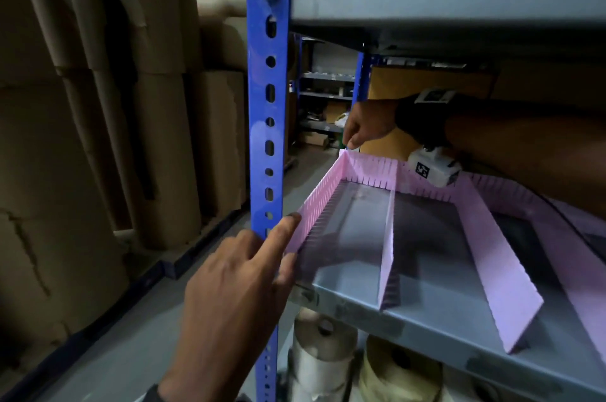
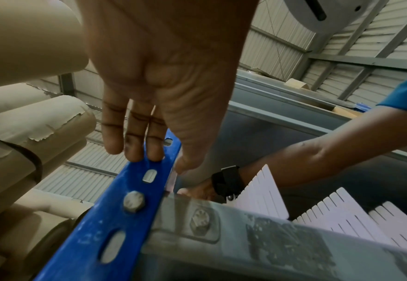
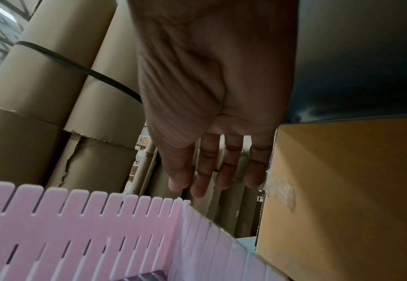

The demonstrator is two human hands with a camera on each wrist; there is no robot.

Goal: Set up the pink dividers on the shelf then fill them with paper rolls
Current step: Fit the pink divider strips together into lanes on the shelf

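Pink slotted dividers [image 1: 360, 172] stand on the grey metal shelf [image 1: 426, 319], forming open compartments. The left hand [image 1: 236, 277], its grip open, touches the left divider wall with an outstretched index finger. The right hand [image 1: 364, 126], fingers loose, touches the far corner.

Black strap [image 1: 416, 121] and white marker-tagged camera [image 1: 433, 168] on right wrist; blue sleeve [image 2: 406, 93].
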